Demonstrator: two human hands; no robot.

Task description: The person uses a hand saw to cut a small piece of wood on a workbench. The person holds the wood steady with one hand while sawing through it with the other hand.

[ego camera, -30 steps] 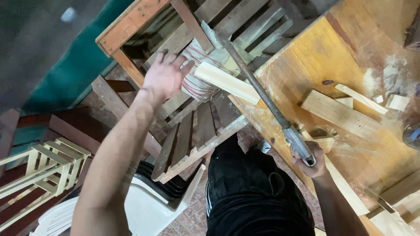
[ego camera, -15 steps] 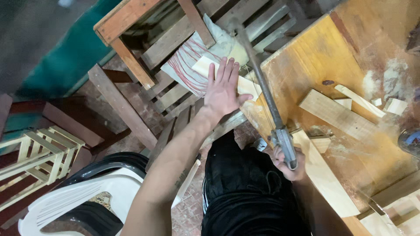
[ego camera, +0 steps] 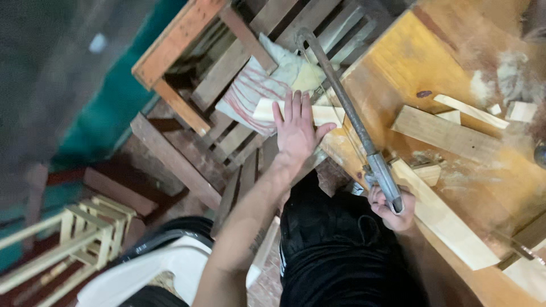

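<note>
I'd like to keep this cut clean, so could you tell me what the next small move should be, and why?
Probably draw the hacksaw back in a steady stroke. The left hand lies flat on the light wood strip at the workbench edge, and the right hand grips the saw's handle, the blade against the strip beside the fingers.

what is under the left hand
The left hand presses flat on a pale wood strip that sticks out past the table edge. The hacksaw crosses the strip beside the thumb. The stretch of strip beneath the palm is covered.
</note>
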